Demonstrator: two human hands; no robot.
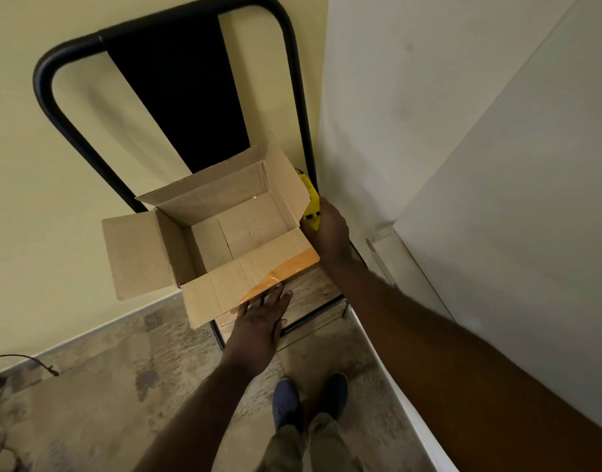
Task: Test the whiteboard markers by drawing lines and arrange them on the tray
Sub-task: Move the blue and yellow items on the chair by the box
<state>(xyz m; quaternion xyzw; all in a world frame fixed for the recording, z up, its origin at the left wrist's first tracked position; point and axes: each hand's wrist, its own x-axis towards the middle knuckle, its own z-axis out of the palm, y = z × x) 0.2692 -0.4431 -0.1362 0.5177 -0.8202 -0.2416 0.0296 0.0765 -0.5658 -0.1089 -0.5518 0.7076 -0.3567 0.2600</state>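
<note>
Right, so the person stands w/ both arms stretched down toward an open cardboard box (224,233) that sits on a small wood-topped stand w/ a black metal frame (292,97), pushed up against a yellowish wall (37,165). Box flaps are all folded out; the near flap has a strip of orange tape (282,270) along its edge, and the inside looks bare, just the brown bottom panels. Left hand (258,321) is flat, fingers straight and together, fingertips touching the underside/edge of that taped near flap, not curled round anything. Right hand (328,229) is at the box's right side, between box and the white board (463,165) leaning on the right; its fingers are wrapped round a yellow object (311,202) w/ black marks on it, which pokes up past the knuckles, just beside the right flap. Can't tell if that yellow thing is a marker pack or sth else; no loose markers visible, and can't make out a tray. Lower down, the person's dark blue shoes (286,400) and olive trousers (292,447) show on a mottled tile floor (122,386). A thin cable (30,361) trails along the floor at far left, near the skirting.
</note>
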